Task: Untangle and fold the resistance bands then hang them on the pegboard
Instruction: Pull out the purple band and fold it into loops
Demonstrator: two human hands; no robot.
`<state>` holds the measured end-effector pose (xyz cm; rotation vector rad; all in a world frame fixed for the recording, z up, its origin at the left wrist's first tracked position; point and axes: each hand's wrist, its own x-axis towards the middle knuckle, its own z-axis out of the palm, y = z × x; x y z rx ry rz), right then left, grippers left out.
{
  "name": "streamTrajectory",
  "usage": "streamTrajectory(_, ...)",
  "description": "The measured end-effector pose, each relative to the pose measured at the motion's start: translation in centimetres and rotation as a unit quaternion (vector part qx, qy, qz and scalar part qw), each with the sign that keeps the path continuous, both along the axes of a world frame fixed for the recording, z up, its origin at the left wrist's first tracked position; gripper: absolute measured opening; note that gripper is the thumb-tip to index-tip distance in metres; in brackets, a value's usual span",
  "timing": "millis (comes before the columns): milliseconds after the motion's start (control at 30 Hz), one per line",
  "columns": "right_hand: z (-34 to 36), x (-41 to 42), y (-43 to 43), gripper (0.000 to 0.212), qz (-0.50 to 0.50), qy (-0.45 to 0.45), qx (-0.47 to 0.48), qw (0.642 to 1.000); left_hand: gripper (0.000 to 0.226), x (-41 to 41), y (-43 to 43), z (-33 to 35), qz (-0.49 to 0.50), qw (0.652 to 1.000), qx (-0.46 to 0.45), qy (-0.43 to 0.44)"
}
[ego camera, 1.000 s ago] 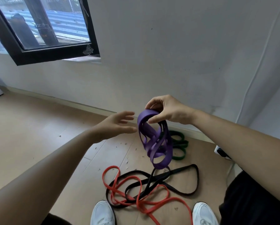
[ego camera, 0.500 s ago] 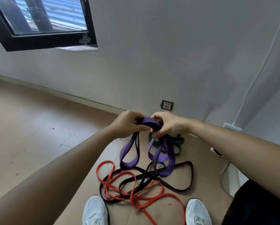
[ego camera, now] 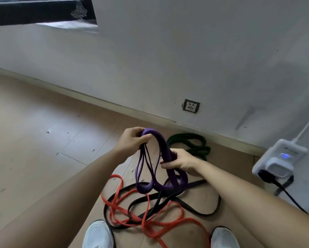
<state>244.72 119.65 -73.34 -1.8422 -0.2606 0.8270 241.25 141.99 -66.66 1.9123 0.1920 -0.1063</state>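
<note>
The purple band [ego camera: 165, 154] hangs in loops between both hands above the floor [ego camera: 33, 140]. The left hand [ego camera: 132, 139] pinches its top bend in a closed grip; the right hand [ego camera: 177, 161] clasps the bundled strands lower down. Beneath lie the tangled black band [ego camera: 200, 212] and red band [ego camera: 155, 228], between two white shoes [ego camera: 98, 234]. The green band [ego camera: 191, 145] sits near the baseboard. Bare floor spreads leftward.
</note>
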Motion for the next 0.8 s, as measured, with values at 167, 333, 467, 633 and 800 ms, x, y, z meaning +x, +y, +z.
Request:
streamTrajectory(167, -6.3, 1.1, 2.1, 0.042, -0.099, 0.07, 0.065, 0.99, 0.006, 4.2, 1.2, -4.8, 0.02, 0.999, 0.02, 0.027)
streamTrajectory(333, -10.8, 3.9, 4.3, 0.025, -0.137, 0.047, 0.025, 0.989, 0.017, 8.8, 3.5, -10.5, 0.012, 0.996, 0.06, 0.058)
streamTrajectory(467, -13.3, 6.8, 6.6, 0.018, -0.169, 0.026, -0.001, 0.985, 0.029, 13.0, 4.6, -14.7, 0.034, 0.994, 0.07, 0.075)
streamTrajectory(633, -16.1, 10.4, 10.7, 0.022, -0.213, 0.013, -0.039, 0.976, 0.048, 19.5, 6.3, -20.3, 0.058, 0.987, 0.121, 0.09)
streamTrajectory(800, -18.5, 13.5, 12.1, 0.022, -0.154, -0.035, -0.149, 0.976, 0.05, 22.3, 6.0, -22.5, 0.06, 0.978, 0.178, 0.093)
